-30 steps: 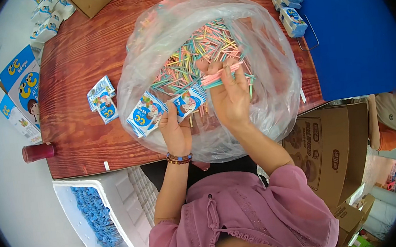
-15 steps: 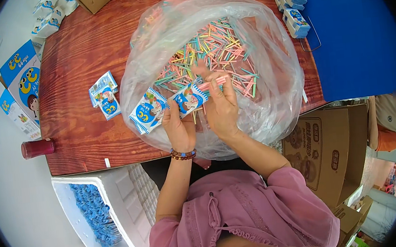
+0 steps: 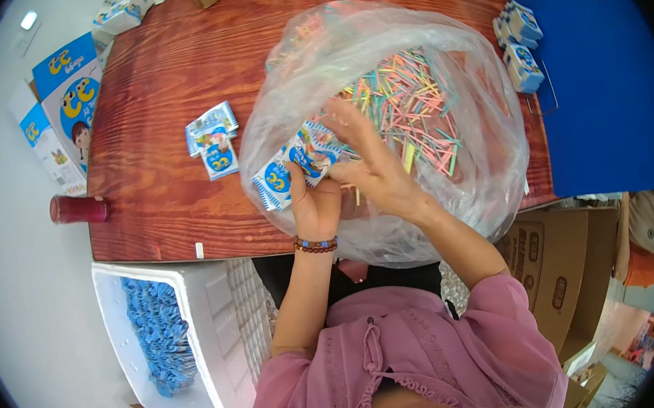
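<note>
One clear plastic bag (image 3: 490, 180) lies before us, its raised wall apparently containing the loose contents. Over its left part, our right hand (image 3: 387, 176), fingers apart, sits beside our left hand (image 3: 315, 207), which pinches blue-and-white packets (image 3: 311, 150), presumably to steady them; inside the bag lie colored sticks (image 3: 411, 97).
</note>
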Tool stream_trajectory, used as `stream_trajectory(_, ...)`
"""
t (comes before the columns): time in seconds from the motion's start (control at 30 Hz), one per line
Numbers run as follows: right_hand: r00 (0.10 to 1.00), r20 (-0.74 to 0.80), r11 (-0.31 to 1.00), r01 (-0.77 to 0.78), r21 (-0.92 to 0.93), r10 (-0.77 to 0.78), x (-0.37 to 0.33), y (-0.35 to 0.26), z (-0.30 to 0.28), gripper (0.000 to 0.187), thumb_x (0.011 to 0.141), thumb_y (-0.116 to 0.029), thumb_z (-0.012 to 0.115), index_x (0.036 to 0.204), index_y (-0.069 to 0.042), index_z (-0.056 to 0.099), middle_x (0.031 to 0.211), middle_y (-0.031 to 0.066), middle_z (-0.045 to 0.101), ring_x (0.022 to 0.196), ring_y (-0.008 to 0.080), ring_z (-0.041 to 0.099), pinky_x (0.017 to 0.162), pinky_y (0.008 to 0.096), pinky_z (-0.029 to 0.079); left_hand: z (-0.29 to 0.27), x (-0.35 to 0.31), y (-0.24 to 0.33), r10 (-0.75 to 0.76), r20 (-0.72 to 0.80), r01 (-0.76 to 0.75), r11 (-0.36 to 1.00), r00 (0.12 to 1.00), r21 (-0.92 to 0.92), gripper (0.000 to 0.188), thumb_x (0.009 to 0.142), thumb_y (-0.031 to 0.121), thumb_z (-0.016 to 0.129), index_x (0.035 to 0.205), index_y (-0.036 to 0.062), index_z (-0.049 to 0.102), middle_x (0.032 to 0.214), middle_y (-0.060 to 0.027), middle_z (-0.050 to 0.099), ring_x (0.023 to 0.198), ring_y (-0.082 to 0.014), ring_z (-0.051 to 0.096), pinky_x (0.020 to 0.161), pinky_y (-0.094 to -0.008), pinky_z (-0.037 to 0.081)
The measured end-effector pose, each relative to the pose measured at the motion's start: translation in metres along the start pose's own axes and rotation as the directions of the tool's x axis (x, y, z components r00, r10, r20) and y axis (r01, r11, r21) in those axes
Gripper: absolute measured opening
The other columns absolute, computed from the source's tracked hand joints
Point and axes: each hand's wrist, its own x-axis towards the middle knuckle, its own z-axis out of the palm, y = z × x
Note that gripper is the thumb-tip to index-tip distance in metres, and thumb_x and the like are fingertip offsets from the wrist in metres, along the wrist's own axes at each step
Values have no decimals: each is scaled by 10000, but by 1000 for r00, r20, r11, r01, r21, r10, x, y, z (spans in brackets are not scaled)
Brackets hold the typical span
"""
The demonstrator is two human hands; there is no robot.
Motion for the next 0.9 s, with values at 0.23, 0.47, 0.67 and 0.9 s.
stream_trajectory(0.23,994,18,884,-84,-460,104,37,-12,30,176,818,-118,704,962,-22,673,854,61,637,830,136,594,698,284,457,-2,-2,36,131,141,-121,990,981,-79,482,940,337,586,1336,87,470,1303,-51,555,1178,-201,523,1023,-385,420)
stream_trajectory(0.47,966,239,861,37,-508,99,83,19,62,154,839,-142,661,888,-2,703,782,103,650,714,183,617,647,308,465,-22,-11,95,466,-86,-373,795,881,478,118,897,12,624,1011,-10,649,949,-63,681,838,-95,629,763,-245,515)
stream_trajectory(0.67,956,204,831,-66,-552,211,128,73,112,208,830,-204,644,870,-11,711,805,163,669,714,261,641,657,359,480,-50,10,140,718,-38,-388,420,695,821,271,905,45,629,1160,-36,587,1102,-90,638,977,-129,609,842,-252,490)
stream_trajectory(0.9,981,190,676,167,-717,-40,137,106,111,221,856,-205,598,873,2,676,835,218,649,805,370,634,721,447,490,-52,14,130,711,186,-173,-92,678,981,416,869,103,665,1255,14,538,1189,-127,565,1125,-247,527,956,-361,423)
